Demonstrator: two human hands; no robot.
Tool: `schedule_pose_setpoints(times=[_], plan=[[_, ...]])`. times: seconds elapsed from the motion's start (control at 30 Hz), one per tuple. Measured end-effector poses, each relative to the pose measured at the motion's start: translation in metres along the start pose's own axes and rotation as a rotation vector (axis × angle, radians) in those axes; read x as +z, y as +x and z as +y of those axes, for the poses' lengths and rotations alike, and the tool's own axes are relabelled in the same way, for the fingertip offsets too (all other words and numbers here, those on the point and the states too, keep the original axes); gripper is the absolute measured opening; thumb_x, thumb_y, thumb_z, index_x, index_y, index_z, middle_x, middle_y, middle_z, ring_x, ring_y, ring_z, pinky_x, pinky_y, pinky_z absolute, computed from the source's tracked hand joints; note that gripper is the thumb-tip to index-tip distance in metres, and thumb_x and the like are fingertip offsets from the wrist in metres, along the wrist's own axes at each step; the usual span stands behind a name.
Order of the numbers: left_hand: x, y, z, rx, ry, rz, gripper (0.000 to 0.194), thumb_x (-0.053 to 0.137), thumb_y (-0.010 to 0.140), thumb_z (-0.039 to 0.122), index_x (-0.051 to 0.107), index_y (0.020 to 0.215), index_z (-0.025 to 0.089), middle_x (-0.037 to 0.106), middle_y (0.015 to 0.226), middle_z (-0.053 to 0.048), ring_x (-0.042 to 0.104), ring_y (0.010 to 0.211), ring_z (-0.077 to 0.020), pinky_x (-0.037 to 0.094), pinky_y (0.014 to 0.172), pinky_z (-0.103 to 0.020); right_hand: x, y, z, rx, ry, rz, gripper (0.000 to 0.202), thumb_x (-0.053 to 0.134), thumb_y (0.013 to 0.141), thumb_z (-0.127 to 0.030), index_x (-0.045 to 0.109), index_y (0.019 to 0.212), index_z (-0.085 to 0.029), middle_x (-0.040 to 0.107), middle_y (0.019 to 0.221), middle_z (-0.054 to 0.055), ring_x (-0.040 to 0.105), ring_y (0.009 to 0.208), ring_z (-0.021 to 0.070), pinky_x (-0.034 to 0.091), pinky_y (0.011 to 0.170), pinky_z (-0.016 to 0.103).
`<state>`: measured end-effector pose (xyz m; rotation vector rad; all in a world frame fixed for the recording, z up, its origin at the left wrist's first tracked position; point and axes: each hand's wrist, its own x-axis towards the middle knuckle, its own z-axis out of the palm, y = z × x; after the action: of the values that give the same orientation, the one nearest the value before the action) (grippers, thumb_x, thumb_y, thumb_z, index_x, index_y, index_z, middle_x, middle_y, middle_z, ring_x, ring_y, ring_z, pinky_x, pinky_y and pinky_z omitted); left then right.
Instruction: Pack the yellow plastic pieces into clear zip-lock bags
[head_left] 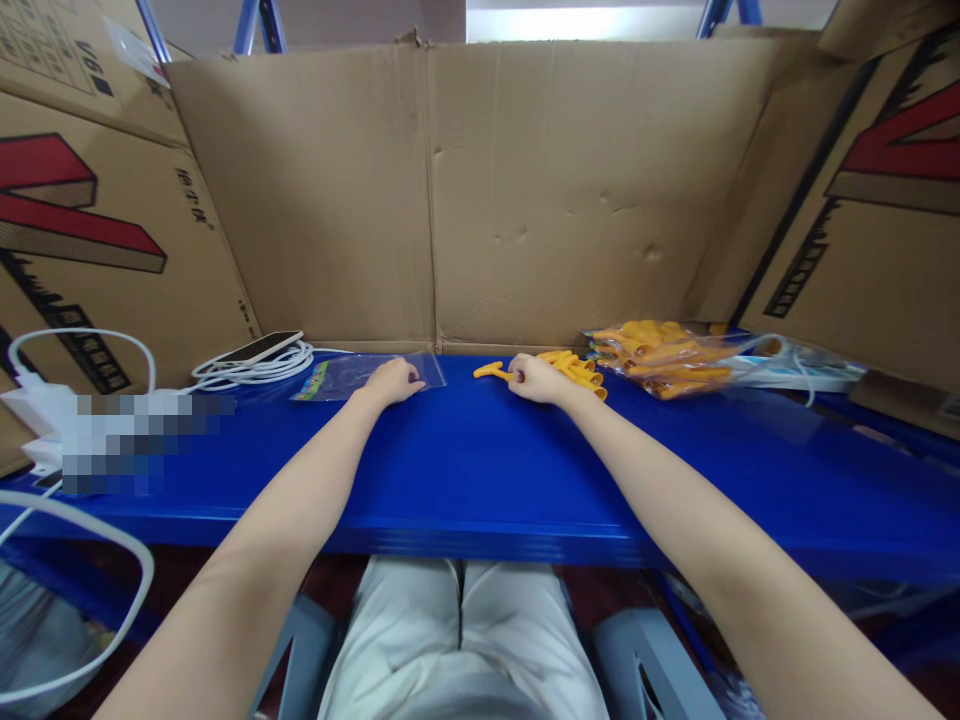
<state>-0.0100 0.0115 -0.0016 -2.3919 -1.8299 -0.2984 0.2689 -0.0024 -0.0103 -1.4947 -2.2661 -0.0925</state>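
Note:
On the blue table (480, 460) lies a flat clear plastic bag (341, 375) with a colourful strip at its left end. My left hand (395, 381) rests on the bag's right part, fingers curled; whether they pinch the plastic is too small to tell. My right hand (534, 379) is closed on a yellow-orange plastic piece (491, 371), whose end sticks out to the left of the fingers. Just right of that hand is a loose pile of similar yellow pieces (581, 372), partly hidden by the hand and wrist.
A clear bag full of yellow pieces (660, 360) lies farther right, beside a white and blue packet (799, 372). At left are a phone (262, 347) on coiled white cable (277, 370) and white plugs (45, 410). Cardboard walls (570, 200) stand behind and at both sides.

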Motion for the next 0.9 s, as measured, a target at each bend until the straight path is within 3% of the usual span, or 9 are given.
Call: schedule_pose_setpoints(times=[0.17, 0.27, 0.4, 0.5, 0.6, 0.7, 0.8, 0.9], plan=[[0.003, 0.001, -0.002, 0.094, -0.149, -0.077, 0.035, 0.049, 0.082, 0.030, 0.066, 0.111, 0.018, 0.063, 0.121, -0.008, 0.057, 0.112, -0.0210, 0.040, 0.096, -0.028, -0.004, 0.001, -0.002, 0.037, 0.004, -0.006, 0.008, 0.055, 0.080, -0.025, 0.055, 0.080, -0.017, 0.064, 0.089, 0.005, 0.057, 0.077, 0.0151, 0.040, 0.066, 0.023], [0.000, 0.000, -0.004, 0.114, -0.267, -0.129, 0.036, 0.053, 0.077, 0.028, 0.065, 0.110, 0.021, 0.065, 0.119, -0.005, 0.057, 0.111, -0.0193, 0.040, 0.096, -0.028, -0.011, -0.002, -0.006, 0.077, -0.079, -0.010, 0.022, 0.056, 0.082, -0.035, 0.059, 0.091, -0.016, 0.065, 0.095, 0.010, 0.059, 0.086, 0.0202, 0.042, 0.071, 0.027], [-0.005, -0.001, -0.001, 0.136, -0.340, -0.153, 0.033, 0.056, 0.072, 0.026, 0.066, 0.102, 0.020, 0.069, 0.108, -0.004, 0.062, 0.099, -0.0177, 0.044, 0.088, -0.026, -0.020, -0.005, -0.011, 0.108, -0.286, -0.127, 0.029, 0.057, 0.080, -0.043, 0.066, 0.082, -0.016, 0.067, 0.091, 0.014, 0.060, 0.093, 0.0282, 0.041, 0.078, 0.035], [-0.005, -0.001, 0.007, 0.101, -0.270, -0.078, 0.023, 0.052, 0.076, 0.034, 0.064, 0.087, 0.017, 0.070, 0.093, -0.006, 0.063, 0.084, -0.0187, 0.046, 0.074, -0.026, -0.023, -0.005, -0.011, 0.152, -0.244, -0.199, 0.028, 0.058, 0.079, -0.043, 0.068, 0.084, -0.017, 0.069, 0.086, 0.012, 0.063, 0.085, 0.0265, 0.043, 0.073, 0.033], [-0.003, 0.000, 0.017, 0.070, -0.159, -0.017, 0.019, 0.054, 0.075, 0.036, 0.060, 0.075, 0.018, 0.068, 0.080, -0.006, 0.061, 0.073, -0.0196, 0.044, 0.063, -0.027, -0.022, -0.002, -0.006, 0.183, -0.121, -0.150, 0.026, 0.060, 0.077, -0.039, 0.068, 0.088, -0.016, 0.069, 0.086, 0.010, 0.063, 0.078, 0.0226, 0.042, 0.065, 0.028], [-0.001, 0.000, 0.022, 0.076, -0.064, -0.014, 0.005, 0.054, 0.070, 0.022, 0.057, 0.069, 0.019, 0.066, 0.079, -0.006, 0.061, 0.074, -0.0193, 0.042, 0.062, -0.026, -0.024, 0.001, -0.004, 0.184, 0.005, -0.052, 0.024, 0.060, 0.078, -0.032, 0.069, 0.091, -0.015, 0.069, 0.083, 0.008, 0.062, 0.072, 0.0178, 0.040, 0.059, 0.024], [-0.001, -0.001, 0.023, 0.097, -0.025, -0.007, 0.007, 0.051, 0.069, 0.018, 0.058, 0.069, 0.019, 0.066, 0.082, -0.007, 0.061, 0.077, -0.0199, 0.043, 0.063, -0.027, -0.027, 0.002, -0.007, 0.158, 0.110, 0.036, 0.024, 0.061, 0.077, -0.029, 0.070, 0.094, -0.013, 0.069, 0.080, 0.006, 0.060, 0.069, 0.0153, 0.040, 0.059, 0.022], [-0.002, -0.002, 0.023, 0.101, -0.022, -0.001, 0.008, 0.051, 0.070, 0.019, 0.059, 0.073, 0.018, 0.066, 0.083, -0.007, 0.061, 0.077, -0.0209, 0.043, 0.064, -0.028, -0.027, 0.002, -0.014, 0.103, 0.197, 0.029, 0.027, 0.064, 0.076, -0.030, 0.070, 0.097, -0.014, 0.069, 0.078, 0.005, 0.059, 0.066, 0.0136, 0.040, 0.059, 0.022]])
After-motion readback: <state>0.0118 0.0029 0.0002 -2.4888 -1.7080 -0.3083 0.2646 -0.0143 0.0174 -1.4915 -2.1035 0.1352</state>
